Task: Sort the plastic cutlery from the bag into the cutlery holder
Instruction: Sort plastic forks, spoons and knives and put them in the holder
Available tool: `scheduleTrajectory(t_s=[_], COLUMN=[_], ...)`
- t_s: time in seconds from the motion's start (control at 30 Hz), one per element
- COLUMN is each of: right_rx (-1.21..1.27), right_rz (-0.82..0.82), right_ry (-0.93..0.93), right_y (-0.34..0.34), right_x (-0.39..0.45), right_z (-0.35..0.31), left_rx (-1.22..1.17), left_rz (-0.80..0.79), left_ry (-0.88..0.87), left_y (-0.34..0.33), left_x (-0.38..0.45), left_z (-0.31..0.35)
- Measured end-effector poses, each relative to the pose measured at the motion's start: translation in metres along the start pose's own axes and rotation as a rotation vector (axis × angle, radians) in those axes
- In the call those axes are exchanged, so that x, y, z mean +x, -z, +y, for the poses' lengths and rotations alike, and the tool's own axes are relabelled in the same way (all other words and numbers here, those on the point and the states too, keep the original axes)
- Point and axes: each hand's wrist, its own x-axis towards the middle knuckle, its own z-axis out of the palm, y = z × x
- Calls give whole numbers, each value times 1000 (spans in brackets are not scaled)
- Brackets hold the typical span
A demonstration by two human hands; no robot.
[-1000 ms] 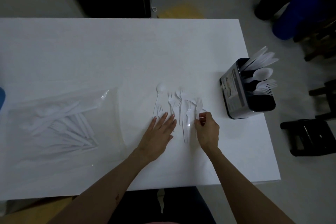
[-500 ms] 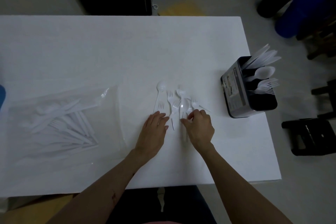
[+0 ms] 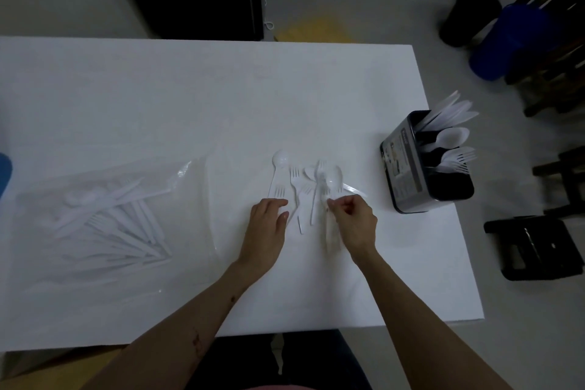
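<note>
A loose pile of white plastic cutlery [image 3: 304, 182] lies mid-table: forks and spoons, one spoon [image 3: 279, 158] at the far left of the pile. My right hand [image 3: 356, 222] pinches a blurred white spoon [image 3: 329, 187] lifted from the pile. My left hand [image 3: 269, 225] lies flat on the table beside a fork's handle. The clear plastic bag [image 3: 104, 218] at the left holds several more pieces. The black cutlery holder [image 3: 421, 174] at the right edge holds knives, spoons and forks in separate compartments.
The white table [image 3: 190, 98] ends just right of the holder. On the floor at the right are a black stool [image 3: 535, 247], a blue bin [image 3: 506, 41] and a black bin [image 3: 468, 16]. A blue object [image 3: 3, 174] shows at the left edge.
My right hand moved left into the pile, then picked up a spoon and lifted it. My left hand slid slightly back toward me, fingers drawn together.
</note>
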Motion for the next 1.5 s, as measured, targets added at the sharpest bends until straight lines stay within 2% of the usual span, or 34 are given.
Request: scheduleTrajectory(t_s=[0.07,0.17,0.3,0.37,0.47,0.5,0.53,0.63,0.83,0.9,1.0,1.1,1.23,1.3,1.4,1.5], right_rx=[143,148,103,21,-253,-327,-388,-539,-658,-658,-596,-466,-202,-219,-270,-412], right_rz=[-130,-323,-415,-259,173,247,260,156,74,112,250,321,276,252,304,350], right_ry=[11,50,74,115,191,199,208,245,201,284,354,338,212,188,181,298], right_y=[4,2,-6,-6,1,4,6,8,10,12,17,22,19,16,13,12], right_x=[-1,-7,-9,1,19,25,30,43,54,49,35,22,4,0,1,4], right_z=[-3,-11,-15,-12,-6,-4,-2,6,7,8,11,15,12,12,14,15], left_rx=[-94,-369,-490,-596,-737,-755,-777,-838,-924,-947,-1003,-1052,-1074,-1072,-1057,-1062], left_rz=[-6,-48,-21,-9,-5,-1,0,-7,-20,-16,-22,-62,-95,-96,-91,-92], left_ry=[66,275,459,508,589,611,629,669,734,750,770,760,728,724,723,728], left_y=[3,9,11,10,10,10,9,6,-5,-6,-6,-5,-3,-3,-3,-1], left_x=[5,17,27,30,30,29,28,27,28,28,27,25,24,25,25,25], left_z=[10,25,25,19,12,10,10,16,22,23,26,31,37,39,37,35])
